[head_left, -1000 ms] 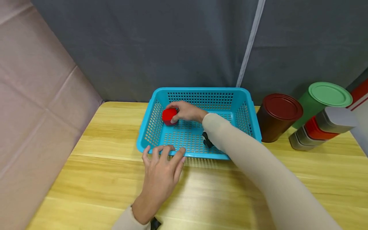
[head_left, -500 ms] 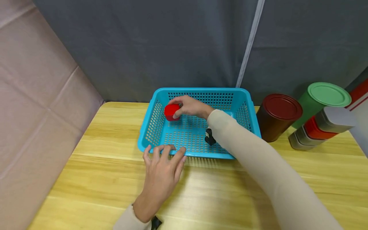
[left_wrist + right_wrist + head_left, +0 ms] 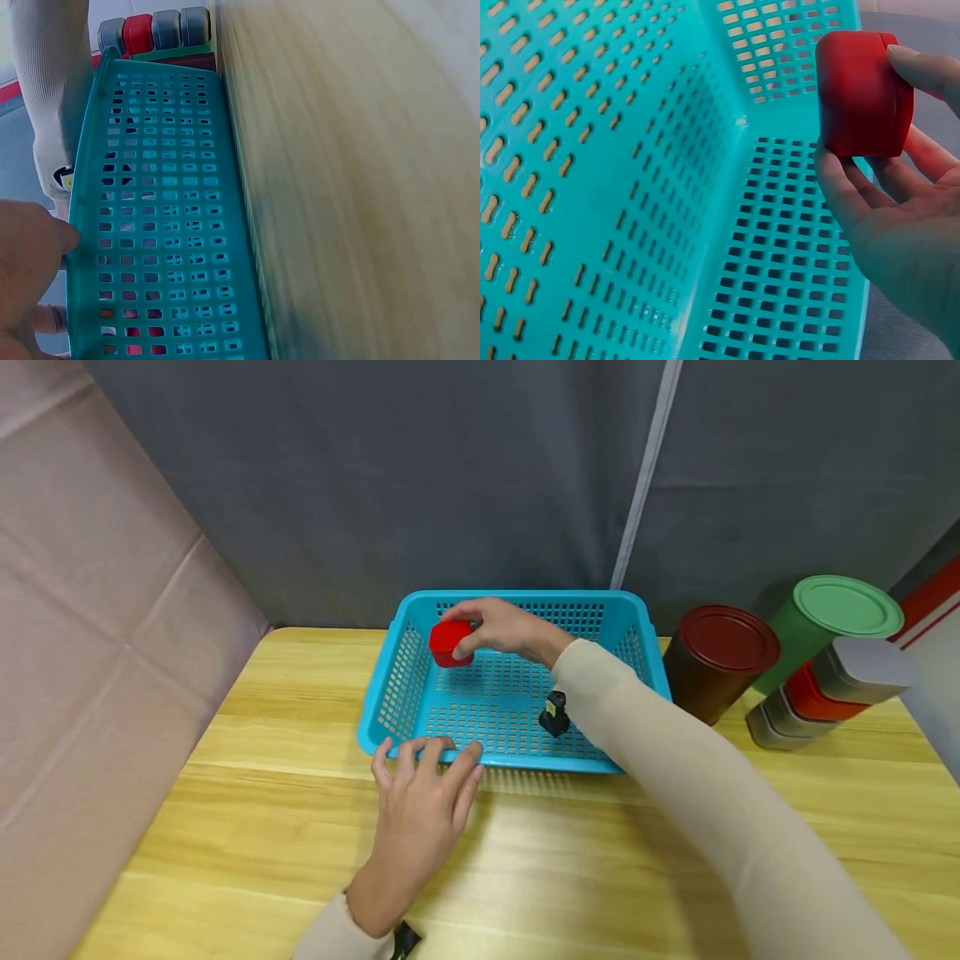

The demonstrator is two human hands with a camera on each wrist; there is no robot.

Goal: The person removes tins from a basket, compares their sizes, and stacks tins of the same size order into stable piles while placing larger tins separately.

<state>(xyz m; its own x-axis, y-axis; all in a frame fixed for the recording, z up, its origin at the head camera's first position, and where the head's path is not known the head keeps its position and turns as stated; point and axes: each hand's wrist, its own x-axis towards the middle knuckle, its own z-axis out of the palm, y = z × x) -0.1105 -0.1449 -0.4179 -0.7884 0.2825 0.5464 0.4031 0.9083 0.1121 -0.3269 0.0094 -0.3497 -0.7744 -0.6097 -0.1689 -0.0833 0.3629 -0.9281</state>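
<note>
My right hand (image 3: 513,628) pinches a small red lidded box (image 3: 450,645) with rounded corners, between thumb and fingers. The box is held up in the left part of a blue plastic basket (image 3: 540,765) with slotted walls. In the right wrist view, the red box (image 3: 859,97) shows raised over the basket's floor near a corner, thumb on the lid side. My left hand (image 3: 416,810) holds the basket's front rim at the left, fingers hooked over it. From the left wrist, that hand (image 3: 30,262) is seen at the edge of the perforated wall (image 3: 161,225).
Right of the basket stand a brown canister (image 3: 720,664) with a dark red lid and a green canister (image 3: 832,618). A stack of several grey and red boxes (image 3: 828,693) is in front of them. A grey curtain (image 3: 450,485) hangs behind the wooden table (image 3: 262,777).
My right hand has lifted the red box from low in the basket, up and slightly to the right. The left hand has stayed at the front rim.
</note>
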